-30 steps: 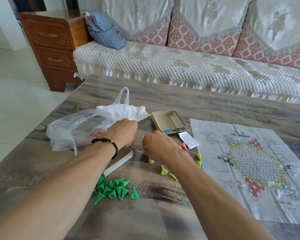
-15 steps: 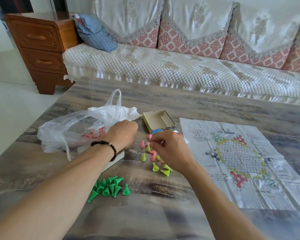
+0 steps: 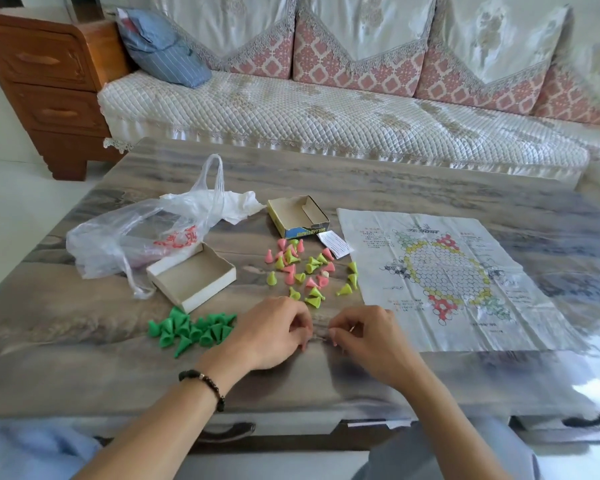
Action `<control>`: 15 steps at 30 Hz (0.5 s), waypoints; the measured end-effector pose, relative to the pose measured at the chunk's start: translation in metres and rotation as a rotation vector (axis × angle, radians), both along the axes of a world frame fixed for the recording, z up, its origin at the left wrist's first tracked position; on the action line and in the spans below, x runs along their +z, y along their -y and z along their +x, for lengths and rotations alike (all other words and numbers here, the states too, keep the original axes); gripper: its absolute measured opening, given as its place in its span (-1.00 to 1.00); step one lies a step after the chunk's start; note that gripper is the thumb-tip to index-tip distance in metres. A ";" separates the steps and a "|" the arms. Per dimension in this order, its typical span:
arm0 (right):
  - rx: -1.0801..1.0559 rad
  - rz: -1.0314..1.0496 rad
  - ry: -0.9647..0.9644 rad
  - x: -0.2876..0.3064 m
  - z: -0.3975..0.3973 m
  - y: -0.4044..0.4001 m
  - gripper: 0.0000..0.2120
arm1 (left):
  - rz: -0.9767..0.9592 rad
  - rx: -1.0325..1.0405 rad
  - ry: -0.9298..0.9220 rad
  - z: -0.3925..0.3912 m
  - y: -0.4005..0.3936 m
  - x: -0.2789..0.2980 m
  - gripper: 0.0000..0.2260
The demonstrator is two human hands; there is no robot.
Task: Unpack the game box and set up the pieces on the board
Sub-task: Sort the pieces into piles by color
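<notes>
The paper game board (image 3: 444, 271) lies flat on the right half of the table. Pink and yellow-green cone pieces (image 3: 305, 271) are scattered just left of it. A pile of dark green cones (image 3: 191, 329) sits at the front left. An empty white box tray (image 3: 193, 277) lies behind that pile, and the other box half with a blue side (image 3: 297, 216) lies farther back. My left hand (image 3: 274, 334) and my right hand (image 3: 364, 337) meet near the table's front edge. Their fingertips pinch a thin clear strip (image 3: 321, 337) that I cannot identify.
A crumpled clear plastic bag (image 3: 142, 233) with red print lies at the back left. A small folded leaflet (image 3: 336, 244) rests beside the board. The glossy table (image 3: 395, 174) ends near my wrists. A sofa (image 3: 326, 112) and a wooden cabinet (image 3: 49, 81) stand beyond.
Both hands have drawn back from the box area to the front edge and come together. The pink and yellow-green cones and the white box tray now lie uncovered.
</notes>
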State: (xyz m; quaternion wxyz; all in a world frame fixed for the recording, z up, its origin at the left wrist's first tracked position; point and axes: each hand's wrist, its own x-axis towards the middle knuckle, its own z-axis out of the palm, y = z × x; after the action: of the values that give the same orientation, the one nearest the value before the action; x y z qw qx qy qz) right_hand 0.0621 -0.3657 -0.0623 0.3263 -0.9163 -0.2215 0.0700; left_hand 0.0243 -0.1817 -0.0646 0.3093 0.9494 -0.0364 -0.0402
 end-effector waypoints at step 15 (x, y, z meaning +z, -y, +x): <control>0.092 -0.058 0.115 -0.011 -0.014 0.007 -0.73 | 0.059 -0.098 0.087 -0.014 0.005 -0.005 -0.73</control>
State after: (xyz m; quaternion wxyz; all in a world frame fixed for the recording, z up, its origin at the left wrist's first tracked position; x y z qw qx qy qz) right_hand 0.0479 -0.3724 -0.0738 0.2827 -0.9167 -0.2797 0.0386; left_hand 0.0101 -0.1863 -0.0695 0.2771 0.9560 -0.0950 -0.0151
